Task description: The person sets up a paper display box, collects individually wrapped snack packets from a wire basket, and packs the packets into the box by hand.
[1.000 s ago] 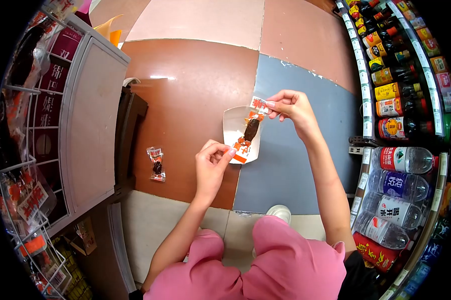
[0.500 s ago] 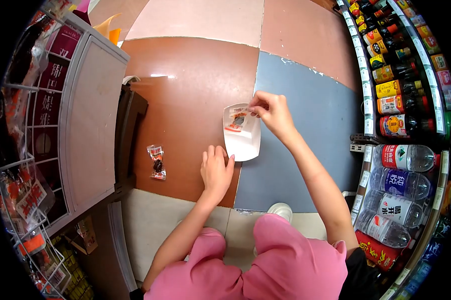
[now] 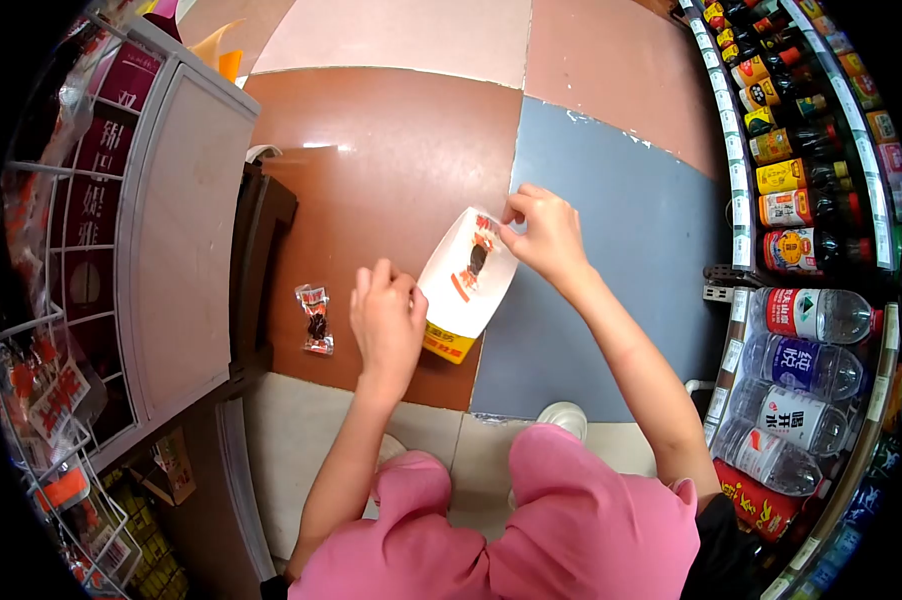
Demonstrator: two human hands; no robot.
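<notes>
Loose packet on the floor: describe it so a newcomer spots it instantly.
On the big glossy brown floor tile, near the dark cabinet base, lies a small clear packet with red-and-white print and dark contents. Unlike the similar packet inside the white-lined carton, it lies directly on the tile.

The floor tiles [image 3: 371, 180] look smooth and glossy, the open box [image 3: 451, 285] matt white card inside; the small snack packet [image 3: 316, 320] is shiny clear plastic, the trousers [image 3: 591, 500] soft matt cloth, the water bottles [image 3: 821, 316] clear plastic.
</notes>
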